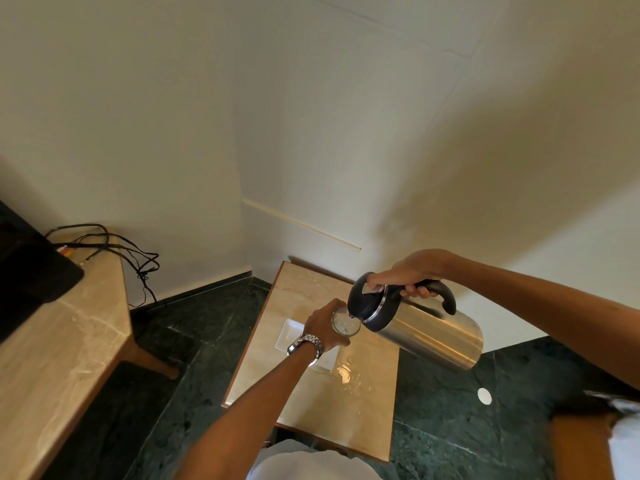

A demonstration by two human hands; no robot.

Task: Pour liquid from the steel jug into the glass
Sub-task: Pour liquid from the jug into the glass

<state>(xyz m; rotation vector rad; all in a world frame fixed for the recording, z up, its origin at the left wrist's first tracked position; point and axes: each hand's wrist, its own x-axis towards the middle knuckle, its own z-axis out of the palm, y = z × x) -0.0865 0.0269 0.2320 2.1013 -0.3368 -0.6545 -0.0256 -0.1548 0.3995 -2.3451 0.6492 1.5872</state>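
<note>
The steel jug (436, 336) with a black lid and black handle is tilted steeply to the left, held in the air above the small table (367, 403). My right hand (410, 273) grips its handle, thumb on the lid's lever. The spout touches the rim of a clear glass (346, 322), which holds some liquid. My left hand (325, 323), with a metal watch at the wrist, wraps around the glass and holds it above the table, just left of the spout.
A white rectangular tray (289, 332) lies on the table under my left hand. Spilled drops (348, 374) glisten on the tabletop. A marble-topped counter (65, 334) with a black device and cables stands at the left. A white disc (484, 395) lies on the green floor.
</note>
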